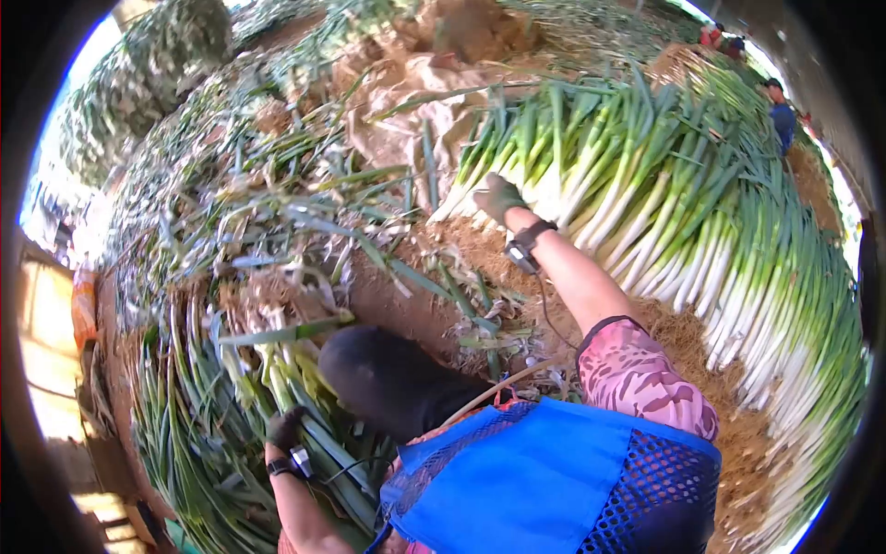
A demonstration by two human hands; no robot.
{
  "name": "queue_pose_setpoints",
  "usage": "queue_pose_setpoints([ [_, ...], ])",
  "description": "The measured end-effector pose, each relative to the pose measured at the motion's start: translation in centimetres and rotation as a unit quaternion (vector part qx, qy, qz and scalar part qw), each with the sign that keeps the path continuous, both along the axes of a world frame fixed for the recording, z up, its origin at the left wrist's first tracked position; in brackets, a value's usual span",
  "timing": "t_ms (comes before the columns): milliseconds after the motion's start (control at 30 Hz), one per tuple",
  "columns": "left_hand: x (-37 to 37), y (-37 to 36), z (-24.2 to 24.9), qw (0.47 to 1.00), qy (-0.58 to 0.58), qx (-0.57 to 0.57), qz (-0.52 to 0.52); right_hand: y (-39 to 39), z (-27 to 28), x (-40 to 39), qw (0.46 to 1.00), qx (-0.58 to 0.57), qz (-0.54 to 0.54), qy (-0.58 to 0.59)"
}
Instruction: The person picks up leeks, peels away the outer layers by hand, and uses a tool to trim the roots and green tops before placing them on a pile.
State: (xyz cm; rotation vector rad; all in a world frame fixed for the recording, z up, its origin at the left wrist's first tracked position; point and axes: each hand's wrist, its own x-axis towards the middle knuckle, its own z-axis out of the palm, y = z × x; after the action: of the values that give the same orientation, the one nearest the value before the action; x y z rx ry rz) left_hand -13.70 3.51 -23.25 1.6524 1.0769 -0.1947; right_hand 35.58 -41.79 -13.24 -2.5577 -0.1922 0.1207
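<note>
My right hand (499,198), in a dark glove, is at the near left end of a long row of leeks (637,185) with white stalks and green leaves. Its fingers reach the white stalk ends, and what they hold is too small to tell. Low on the left, my left hand (288,427), also gloved, rests against a pile of untrimmed leeks (198,415); its fingers are partly hidden among the leaves. Each wrist carries a strap with a small device.
Loose leaves and trimmings (268,212) cover the ground ahead and to the left. A crumpled beige sack (397,111) lies beyond my right hand. My dark-clad knee (378,374) is between my arms. People (781,115) are at the far right.
</note>
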Motion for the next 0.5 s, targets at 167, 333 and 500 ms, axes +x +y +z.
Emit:
queue_pose_setpoints([
  [167,-3.4,-2.6,10.1,0.989,-0.142,-0.046,0.010,19.3,3.6,-11.8,0.908,0.203,0.356,0.089],
  [333,-4.6,-7.4,19.0,0.946,-0.258,-0.160,0.111,34.1,-4.1,-24.1,0.585,0.397,0.561,0.430],
  [500,-6.2,-5.5,16.8,0.970,-0.216,0.007,0.114,33.7,-1.7,-33.9,0.371,0.509,0.338,0.700],
])
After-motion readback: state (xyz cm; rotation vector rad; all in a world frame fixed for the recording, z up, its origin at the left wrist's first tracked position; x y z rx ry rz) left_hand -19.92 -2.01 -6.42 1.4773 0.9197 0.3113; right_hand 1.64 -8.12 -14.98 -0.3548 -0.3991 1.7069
